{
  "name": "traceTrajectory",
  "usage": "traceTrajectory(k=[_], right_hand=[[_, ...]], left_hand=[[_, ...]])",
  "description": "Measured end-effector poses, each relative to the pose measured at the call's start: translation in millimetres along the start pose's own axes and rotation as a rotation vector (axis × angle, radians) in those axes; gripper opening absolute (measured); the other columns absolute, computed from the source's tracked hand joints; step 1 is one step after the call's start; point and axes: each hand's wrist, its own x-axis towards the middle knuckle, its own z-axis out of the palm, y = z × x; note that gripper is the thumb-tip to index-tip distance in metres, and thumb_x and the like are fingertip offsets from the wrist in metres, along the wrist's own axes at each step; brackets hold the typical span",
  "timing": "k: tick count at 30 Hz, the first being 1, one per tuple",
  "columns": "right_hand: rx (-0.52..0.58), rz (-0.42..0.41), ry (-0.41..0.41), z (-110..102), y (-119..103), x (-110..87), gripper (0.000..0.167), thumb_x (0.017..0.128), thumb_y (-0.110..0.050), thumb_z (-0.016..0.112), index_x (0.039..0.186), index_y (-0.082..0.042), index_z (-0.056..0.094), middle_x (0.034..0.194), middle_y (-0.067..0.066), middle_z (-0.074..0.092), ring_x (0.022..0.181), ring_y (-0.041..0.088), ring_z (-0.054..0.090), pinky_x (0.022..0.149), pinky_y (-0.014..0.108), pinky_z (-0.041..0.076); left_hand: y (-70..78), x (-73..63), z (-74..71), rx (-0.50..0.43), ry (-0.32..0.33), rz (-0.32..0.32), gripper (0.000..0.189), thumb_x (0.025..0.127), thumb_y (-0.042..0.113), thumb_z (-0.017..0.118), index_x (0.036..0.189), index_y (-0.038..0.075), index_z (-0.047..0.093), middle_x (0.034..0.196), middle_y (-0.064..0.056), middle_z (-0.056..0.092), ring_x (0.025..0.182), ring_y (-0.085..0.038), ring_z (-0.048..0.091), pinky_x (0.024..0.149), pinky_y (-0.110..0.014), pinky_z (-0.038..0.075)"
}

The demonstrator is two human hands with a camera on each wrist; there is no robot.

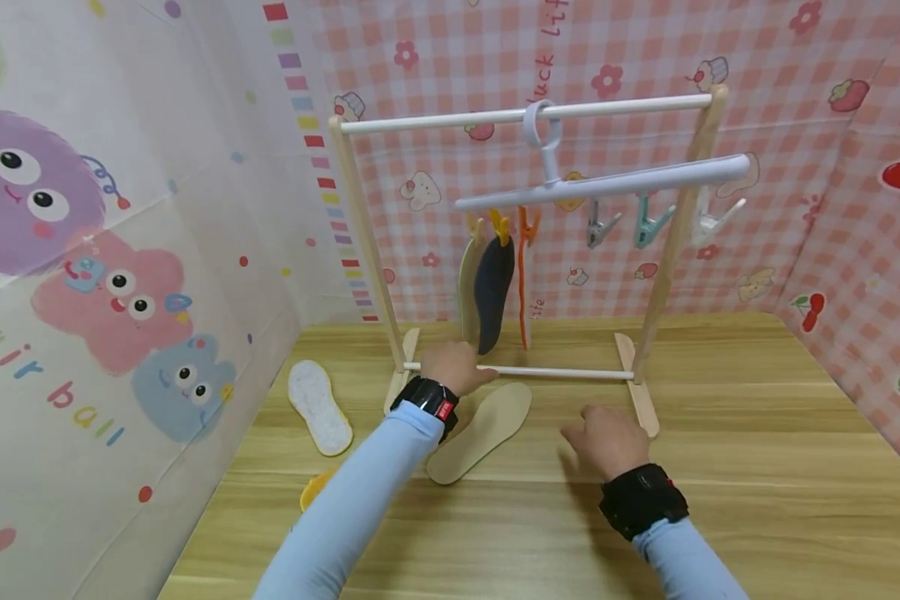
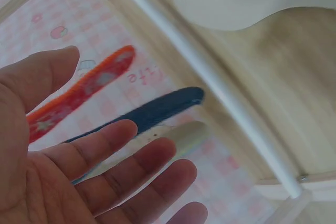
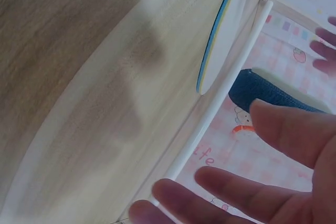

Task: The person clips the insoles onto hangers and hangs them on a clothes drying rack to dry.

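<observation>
Head view puts the flat beige foot-shaped insole (image 1: 487, 429) on the wood-grain bench (image 1: 757, 492), between the two hands and on the near side of the round white lower rail (image 1: 562, 372) of the pale wooden rack (image 1: 370, 250). Its long axis runs aslant: one end points back and left, the other forward and right, toward the rail. The left hand (image 1: 453, 367) looks the nearer, just beyond and left of the insole's far half, its wrist overlapping the left edge as seen from above. The right hand (image 1: 613, 443) is off to the right, bare bench showing between its fingertips and the insole.

Left wrist view shows that hand's grip spread wide, thumb well apart from the fingers, nothing held; behind them hangs a slim dark blue insole (image 2: 168, 109), and contact with it cannot be told. Right wrist view shows the other grip unclosed and empty too, thumb away from the fingers. As a judgement, the beige insole's far end matters most: it lies back and right from the left hand, forward and left from the right.
</observation>
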Motion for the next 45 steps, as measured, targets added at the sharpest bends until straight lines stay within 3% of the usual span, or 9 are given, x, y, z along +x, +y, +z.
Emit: traceTrajectory(k=[3,9,13,16,20,25,39,45], right_hand=[[-0.008,0.022,-0.038,-2,0,-0.9,0.044,0.089,-0.037,0.068,0.112,0.001,0.070,0.099,0.023,0.069,0.082,0.036,0.065,0.061,0.050,0.051],[-0.022,0.020,-0.057,-4,1,-4.2,0.037,0.086,-0.038,0.072,0.087,-0.002,0.069,0.073,0.011,0.060,0.068,0.027,0.059,0.054,0.044,0.048],[-0.024,0.024,-0.064,-2,1,-7.0,0.037,0.086,-0.039,0.072,0.084,-0.002,0.068,0.068,0.007,0.055,0.064,0.025,0.056,0.053,0.040,0.046],[-0.025,0.030,-0.076,-2,1,-8.4,0.037,0.087,-0.039,0.072,0.085,-0.002,0.067,0.067,0.006,0.054,0.063,0.024,0.054,0.053,0.038,0.044],[-0.031,0.039,-0.087,-2,0,-8.8,0.037,0.087,-0.040,0.072,0.086,-0.003,0.067,0.068,0.006,0.054,0.063,0.024,0.054,0.053,0.037,0.043],[-0.033,0.054,-0.089,-1,0,-8.5,0.039,0.087,-0.040,0.071,0.092,-0.001,0.069,0.070,0.007,0.056,0.065,0.024,0.055,0.054,0.037,0.044],[-0.051,0.063,-0.070,4,5,-8.4,0.040,0.088,-0.041,0.070,0.094,-0.002,0.071,0.076,0.011,0.062,0.069,0.025,0.058,0.056,0.040,0.047],[-0.055,0.071,-0.073,6,6,-8.1,0.039,0.088,-0.042,0.069,0.092,-0.003,0.070,0.075,0.009,0.061,0.067,0.025,0.058,0.056,0.040,0.046]], left_hand=[[-2.9,-3.8,7.9,-0.022,-0.006,-0.016,0.045,0.082,0.057,0.072,0.070,0.015,0.064,0.069,0.000,0.059,0.064,-0.018,0.060,0.053,-0.036,0.048],[-6.3,-12.9,30.1,-0.048,-0.068,-0.060,0.043,0.084,0.055,0.073,0.068,0.015,0.062,0.065,0.001,0.057,0.061,-0.015,0.057,0.054,-0.035,0.047],[-5.1,-17.9,46.6,-0.033,-0.091,-0.072,0.045,0.084,0.055,0.072,0.063,0.016,0.061,0.065,0.002,0.059,0.061,-0.014,0.058,0.055,-0.034,0.048],[-2.4,-20.3,57.3,-0.022,-0.094,-0.080,0.045,0.082,0.057,0.073,0.068,0.015,0.064,0.070,-0.001,0.063,0.067,-0.016,0.063,0.058,-0.035,0.050],[2.8,-21.5,67.1,0.005,-0.084,-0.087,0.049,0.080,0.059,0.073,0.090,0.011,0.073,0.085,-0.006,0.066,0.081,-0.022,0.067,0.066,-0.039,0.052],[9.1,-21.5,74.7,0.051,-0.076,-0.099,0.061,0.079,0.063,0.072,0.108,0.009,0.074,0.096,-0.010,0.064,0.092,-0.026,0.066,0.073,-0.041,0.053],[10.2,-19.2,88.2,0.032,-0.056,-0.112,0.064,0.079,0.065,0.070,0.100,0.004,0.072,0.088,-0.010,0.060,0.084,-0.025,0.063,0.069,-0.038,0.050],[9.8,-16.2,92.0,0.075,-0.071,-0.106,0.066,0.079,0.067,0.069,0.099,0.004,0.072,0.087,-0.010,0.057,0.076,-0.023,0.062,0.063,-0.036,0.050]])
